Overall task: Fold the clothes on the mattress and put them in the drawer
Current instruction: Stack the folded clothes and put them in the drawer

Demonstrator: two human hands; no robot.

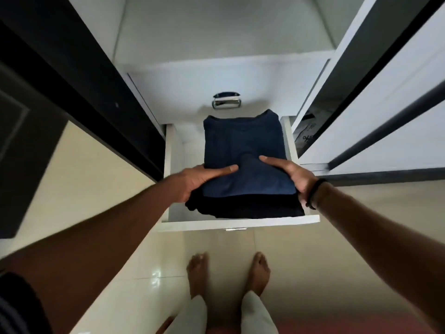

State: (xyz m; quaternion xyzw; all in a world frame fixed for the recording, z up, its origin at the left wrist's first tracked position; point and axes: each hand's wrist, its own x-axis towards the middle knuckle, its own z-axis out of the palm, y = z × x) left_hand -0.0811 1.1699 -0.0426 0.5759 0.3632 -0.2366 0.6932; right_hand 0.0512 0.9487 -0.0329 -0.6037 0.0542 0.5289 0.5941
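Both arms reach straight out and down from the lower corners of the view, and they meet over the open white drawer (pixel 240 224). Between them is a stack of folded clothes: a navy blue shirt (pixel 243 150) on top, collar toward the drawer's back edge, and darker folded garments (pixel 243 208) underneath, poking out toward the front edge. The stack sits over the drawer's right side, close to its right wall, with bare white drawer floor showing along the left wall. Whether it rests on the drawer floor or is held just above cannot be told.

The left hand (pixel 199 180) grips the stack's near left corner, thumb lying flat across the top of the blue shirt, fingers tucked under and out of sight. The right hand (pixel 295 175) mirrors it at the near right corner, thumb stretched inward over the shirt, fingers wrapped beneath. A dark band (pixel 315 194) circles the right wrist.

Above the drawer, a chrome handle (pixel 226 102) gleams on the closed white front behind. Bare feet (pixel 228 273) stand on the pale tiled floor (pixel 144 261).
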